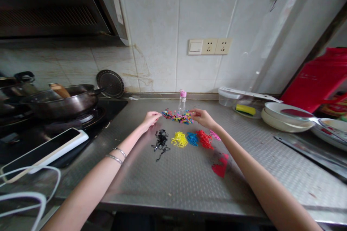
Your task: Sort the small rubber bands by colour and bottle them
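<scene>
A strip of mixed coloured small rubber bands (177, 116) lies across the metal counter. At its left end my left hand (151, 120) is closed in a pinch on rubber bands. My right hand (202, 118) pinches at the right end, its fingertips among the bands. Sorted heaps lie nearer me: black bands (161, 139), yellow bands (179, 139), blue bands (192, 139), red bands (205, 139) and a few pink bands (215, 135), partly beside my right forearm. Behind the mixed strip stands a small clear bottle with a pink cap (183, 95).
On the left, a steel pan (65, 99) sits on the black stove, near a white-cased phone-like device (46, 151) and white cables (40, 198). To the right are stacked bowls (284, 124), a yellow sponge (245, 109), a knife (311, 153) and a red thermos (311, 79). A red torn piece (221, 166) lies in front.
</scene>
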Action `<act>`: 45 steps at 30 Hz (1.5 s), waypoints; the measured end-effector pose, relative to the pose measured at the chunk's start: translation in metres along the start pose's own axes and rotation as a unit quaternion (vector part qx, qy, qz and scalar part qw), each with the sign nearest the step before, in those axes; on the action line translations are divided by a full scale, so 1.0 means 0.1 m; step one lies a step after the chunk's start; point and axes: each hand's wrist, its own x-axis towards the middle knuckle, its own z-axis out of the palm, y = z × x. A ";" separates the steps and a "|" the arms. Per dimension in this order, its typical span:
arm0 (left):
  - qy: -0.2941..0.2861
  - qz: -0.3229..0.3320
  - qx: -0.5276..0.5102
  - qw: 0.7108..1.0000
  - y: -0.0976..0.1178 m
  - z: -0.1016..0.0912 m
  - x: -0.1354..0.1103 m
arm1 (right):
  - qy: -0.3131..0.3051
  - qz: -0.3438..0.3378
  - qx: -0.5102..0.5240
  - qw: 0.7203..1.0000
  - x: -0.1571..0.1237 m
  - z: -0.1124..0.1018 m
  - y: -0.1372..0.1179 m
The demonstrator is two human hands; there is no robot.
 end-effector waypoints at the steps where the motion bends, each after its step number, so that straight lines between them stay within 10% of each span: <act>1: 0.004 0.008 0.008 1.000 0.04 0.02 -0.02 | 0.001 -0.003 0.007 1.000 -0.01 0.02 -0.04; 11: -0.237 0.104 0.005 0.966 0.39 0.39 -0.31 | -0.108 -0.018 0.113 0.987 -0.09 0.22 -0.53; 45: -0.264 0.073 0.130 0.953 0.48 0.33 -0.37 | -0.107 -0.082 0.025 0.991 -0.10 0.31 -0.43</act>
